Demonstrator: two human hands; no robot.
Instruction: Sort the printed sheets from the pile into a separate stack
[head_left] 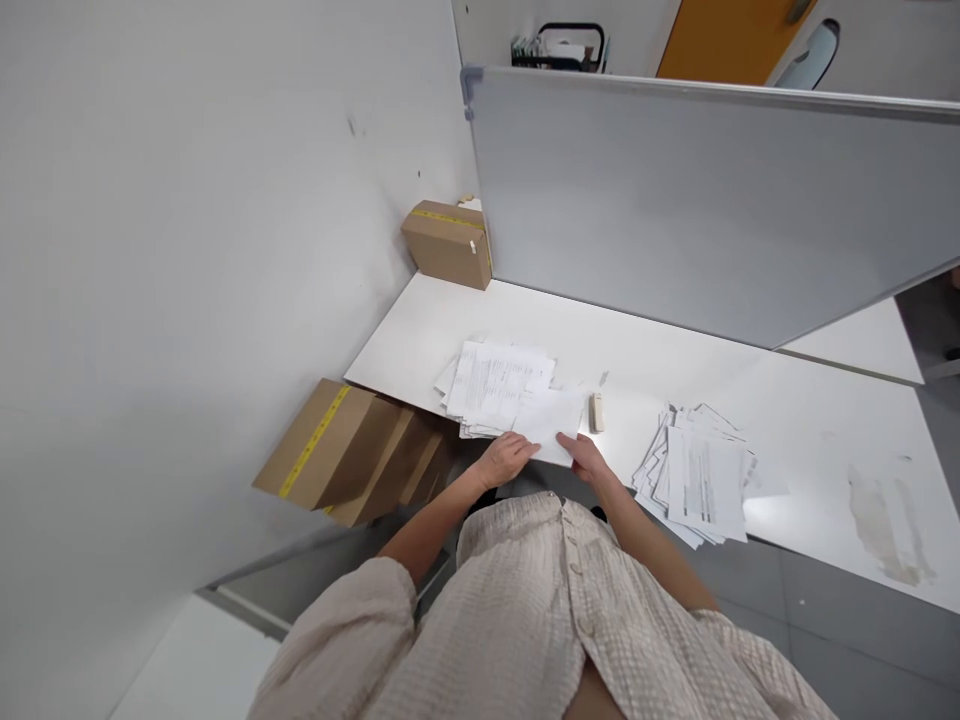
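Note:
A blank-looking white sheet of paper (553, 412) lies at the table's near edge, partly over a stack of printed papers (496, 382). My left hand (508, 459) is closed on its lower left edge, fingers together and pointing right. My right hand (585, 456) pinches the lower right edge, thumb on top and fingers underneath. Close to the right of the sheet is a small beige oblong object (597, 412), whose kind I cannot make out. Farther right, a second, untidy pile of printed papers (709, 480) overhangs the near edge.
The white table (810, 440) runs along a grey partition (675, 210). A taped cardboard box (448, 248) stands in the far left corner. More cardboard boxes (352, 450) sit left of the table, by the white wall (225, 250). Brownish stains mark the table's right end.

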